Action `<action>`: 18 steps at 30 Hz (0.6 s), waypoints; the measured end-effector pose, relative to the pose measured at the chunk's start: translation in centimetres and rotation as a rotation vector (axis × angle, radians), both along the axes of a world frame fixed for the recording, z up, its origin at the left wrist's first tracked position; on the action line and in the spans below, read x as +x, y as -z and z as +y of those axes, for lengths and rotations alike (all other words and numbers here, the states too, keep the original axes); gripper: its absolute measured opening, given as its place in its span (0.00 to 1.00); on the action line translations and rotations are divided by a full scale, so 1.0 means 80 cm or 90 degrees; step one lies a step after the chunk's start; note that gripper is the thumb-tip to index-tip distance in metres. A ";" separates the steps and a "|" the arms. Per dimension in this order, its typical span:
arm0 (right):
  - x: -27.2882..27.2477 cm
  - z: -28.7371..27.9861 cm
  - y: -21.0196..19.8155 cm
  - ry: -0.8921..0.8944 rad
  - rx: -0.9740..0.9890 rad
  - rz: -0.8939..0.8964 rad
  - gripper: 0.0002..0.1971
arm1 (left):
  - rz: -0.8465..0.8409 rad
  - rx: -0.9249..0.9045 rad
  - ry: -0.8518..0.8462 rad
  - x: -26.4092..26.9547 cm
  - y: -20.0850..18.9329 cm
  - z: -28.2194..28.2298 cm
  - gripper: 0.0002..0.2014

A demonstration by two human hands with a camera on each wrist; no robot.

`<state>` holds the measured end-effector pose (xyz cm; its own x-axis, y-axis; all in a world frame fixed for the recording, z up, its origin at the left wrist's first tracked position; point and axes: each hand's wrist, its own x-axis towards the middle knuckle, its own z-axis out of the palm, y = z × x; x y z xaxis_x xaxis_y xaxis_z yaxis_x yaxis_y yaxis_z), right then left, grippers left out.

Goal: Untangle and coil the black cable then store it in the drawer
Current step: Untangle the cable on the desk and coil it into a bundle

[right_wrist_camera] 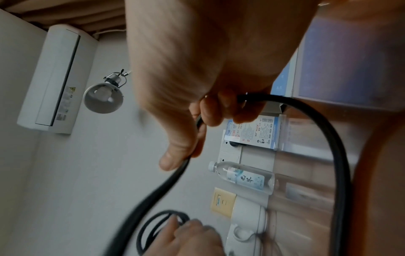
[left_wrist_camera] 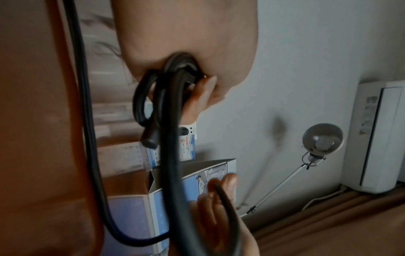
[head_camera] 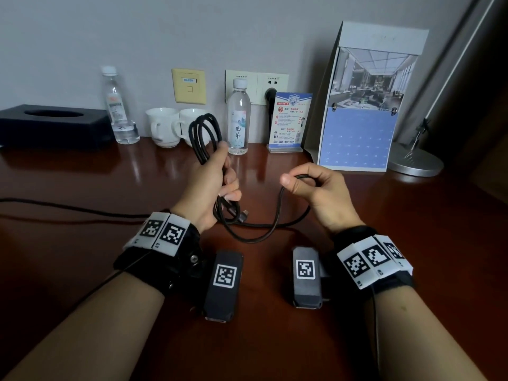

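Observation:
My left hand (head_camera: 220, 174) grips a bundle of several loops of the black cable (head_camera: 204, 136) above the brown desk (head_camera: 82, 188); the loops stick up past my fingers and hang below my palm, where a plug end (head_camera: 244, 215) dangles. A free length of the cable sags down to the desk and rises to my right hand (head_camera: 305, 185), which pinches it between thumb and curled fingers. In the left wrist view the coil (left_wrist_camera: 175, 83) sits in my fist. The right wrist view shows the cable (right_wrist_camera: 306, 110) running through my fingers. No drawer is in view.
Along the wall stand a black tissue box (head_camera: 52, 125), two water bottles (head_camera: 238, 119), two white cups (head_camera: 165, 127), a small blue sign (head_camera: 290, 122), a desk calendar (head_camera: 362, 105) and a lamp base (head_camera: 415, 160). Another thin black wire (head_camera: 68, 209) lies across the desk at left.

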<state>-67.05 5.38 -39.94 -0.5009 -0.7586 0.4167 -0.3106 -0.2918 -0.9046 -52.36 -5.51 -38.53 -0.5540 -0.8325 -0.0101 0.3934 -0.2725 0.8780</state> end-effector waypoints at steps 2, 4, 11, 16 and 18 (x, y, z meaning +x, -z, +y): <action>0.002 -0.002 0.000 0.004 0.014 0.023 0.07 | -0.046 0.002 0.022 -0.004 -0.001 0.009 0.19; 0.004 -0.004 0.000 0.017 0.019 0.047 0.08 | -0.062 0.029 0.092 -0.004 -0.001 0.016 0.18; 0.002 -0.011 0.007 0.072 0.043 0.069 0.09 | -0.167 0.035 0.331 -0.001 0.001 0.040 0.19; 0.007 -0.013 0.007 0.082 0.051 0.053 0.09 | -0.213 0.039 0.339 -0.003 0.006 0.044 0.21; 0.006 -0.013 0.006 0.112 0.035 0.060 0.09 | -0.201 0.042 0.343 -0.005 0.007 0.041 0.20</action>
<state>-66.56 4.34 -40.43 -0.5885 -0.6856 0.4285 -0.4364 -0.1768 -0.8822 -52.73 -2.24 -39.10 -0.8572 -0.4298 -0.2837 -0.0897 -0.4179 0.9041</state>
